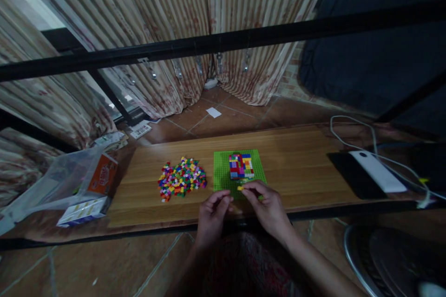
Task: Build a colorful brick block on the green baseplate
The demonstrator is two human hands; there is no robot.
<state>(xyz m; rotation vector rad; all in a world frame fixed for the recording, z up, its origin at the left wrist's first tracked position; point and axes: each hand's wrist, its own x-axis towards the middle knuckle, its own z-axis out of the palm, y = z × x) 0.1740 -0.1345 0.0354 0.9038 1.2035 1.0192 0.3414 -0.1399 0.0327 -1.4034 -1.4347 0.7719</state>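
Observation:
A green studded baseplate (220, 171) lies on the wooden board, bearing a block of multicoloured toy bricks (240, 166). Between the thumb and fingertips of my right hand (266, 204) is a small yellow brick (240, 188), held over the plate's near edge. My left hand (213, 213) is at the near left corner of the plate, its fingers curled and thumb against the fingertips; whatever they pinch, if anything, is too small to make out. A spread heap of small loose bricks (183, 176) in many colours lies left of the plate.
A clear plastic bin (59, 181) with an orange box (102, 174) stands at the left, a white and blue box (84, 211) beside it. On the right lie a black pad (351, 174), a white device (378, 171) and a white cable (372, 134). A dark metal bar (223, 42) crosses behind.

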